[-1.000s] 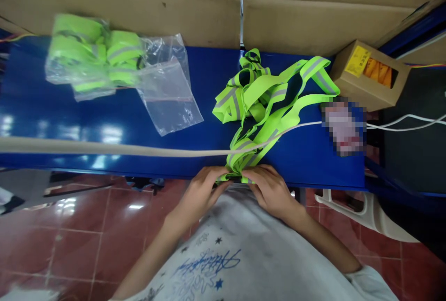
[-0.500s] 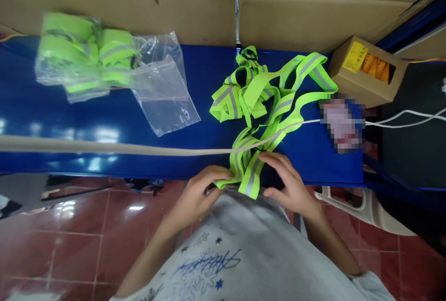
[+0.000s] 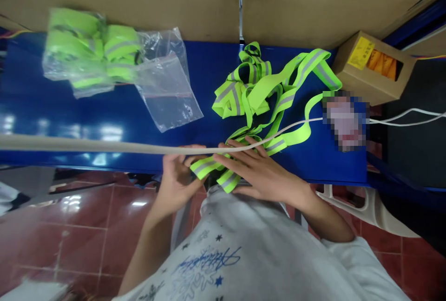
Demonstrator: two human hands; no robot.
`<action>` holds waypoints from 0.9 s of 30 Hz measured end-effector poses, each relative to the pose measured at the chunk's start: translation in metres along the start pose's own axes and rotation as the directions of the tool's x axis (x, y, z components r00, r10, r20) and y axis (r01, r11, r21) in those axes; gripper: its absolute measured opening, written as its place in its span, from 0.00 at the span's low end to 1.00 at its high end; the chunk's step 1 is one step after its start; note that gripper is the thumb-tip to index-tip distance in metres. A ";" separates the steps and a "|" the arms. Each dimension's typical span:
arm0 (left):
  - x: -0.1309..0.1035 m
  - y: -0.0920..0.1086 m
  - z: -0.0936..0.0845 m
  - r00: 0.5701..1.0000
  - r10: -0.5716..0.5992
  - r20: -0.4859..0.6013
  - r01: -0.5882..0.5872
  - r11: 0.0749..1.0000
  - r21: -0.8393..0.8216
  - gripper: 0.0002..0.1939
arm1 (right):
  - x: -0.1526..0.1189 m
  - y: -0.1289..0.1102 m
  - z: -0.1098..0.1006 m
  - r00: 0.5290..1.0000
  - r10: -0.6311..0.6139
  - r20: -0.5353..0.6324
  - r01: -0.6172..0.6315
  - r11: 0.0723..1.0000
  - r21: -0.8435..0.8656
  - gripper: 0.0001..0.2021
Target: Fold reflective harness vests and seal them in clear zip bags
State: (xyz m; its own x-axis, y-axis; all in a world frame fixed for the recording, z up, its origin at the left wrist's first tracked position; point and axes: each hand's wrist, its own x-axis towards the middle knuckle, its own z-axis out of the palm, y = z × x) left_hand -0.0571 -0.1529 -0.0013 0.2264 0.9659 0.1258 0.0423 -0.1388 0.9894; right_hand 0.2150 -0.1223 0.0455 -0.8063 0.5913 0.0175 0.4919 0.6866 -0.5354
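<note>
My left hand (image 3: 178, 178) is at the table's front edge, thumb and fingers pinched on the end of a fluorescent yellow-green reflective strap (image 3: 205, 166) with a grey stripe. My right hand (image 3: 266, 175) lies over the gathered strap just to the right, palm down with fingers stretched out and apart. Below its fingers another strap end hangs over the edge towards my shirt. From under the right hand the strap runs to a loose, looped heap of the same webbing (image 3: 232, 99) farther back on the table.
Clear plastic bags (image 3: 169, 89) stand at the back left, some packed with rolled green strap (image 3: 75, 36). A white cable (image 3: 146, 147) crosses in front of the hands to a blurred-out object (image 3: 344, 120). A cardboard box (image 3: 369, 75) with orange contents sits back right on the blue table (image 3: 135, 110).
Both hands have shifted left, drawing the near strap with them. My right hand has moved from beside the strap to lying across it.
</note>
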 end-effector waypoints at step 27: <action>0.019 0.024 0.043 0.794 -0.590 -0.144 0.483 0.757 -0.440 0.21 | 0.009 0.012 0.013 0.951 0.056 -0.305 -0.101 0.986 -0.133 0.16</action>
State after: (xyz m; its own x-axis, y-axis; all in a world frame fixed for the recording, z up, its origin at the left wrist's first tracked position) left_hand -0.0100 -0.1478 0.0221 0.0143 0.8806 -0.4736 -0.2871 0.4573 0.8417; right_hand 0.2095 -0.1148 0.0282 -0.6387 0.7297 0.2440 0.6103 0.6736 -0.4169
